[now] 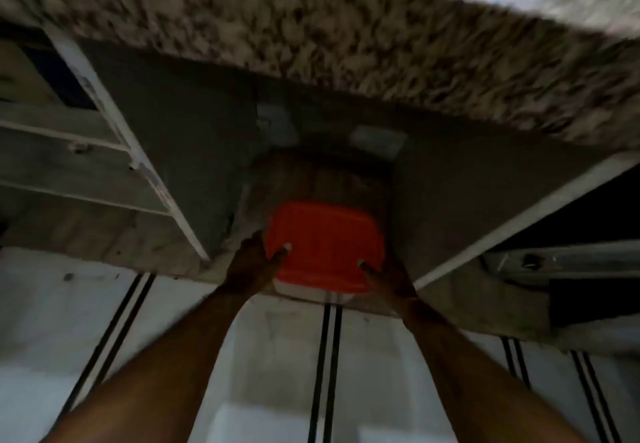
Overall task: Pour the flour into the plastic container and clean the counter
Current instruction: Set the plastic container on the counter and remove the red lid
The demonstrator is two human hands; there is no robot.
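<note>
the fingers of my left hand (254,262) and right hand (389,281) clasp the white plastic container with orange-red lid (325,248), closed, low in the dark cupboard (173,131) under the speckled stone surface (311,27); no flour shows, so i judge pouring and wiping remain.

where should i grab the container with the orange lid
By its two opposite side walls, coming from the open front of the recess. The container is wide and squarish, so the left hand and right hand each take one side, thumbs on the lid.
</note>
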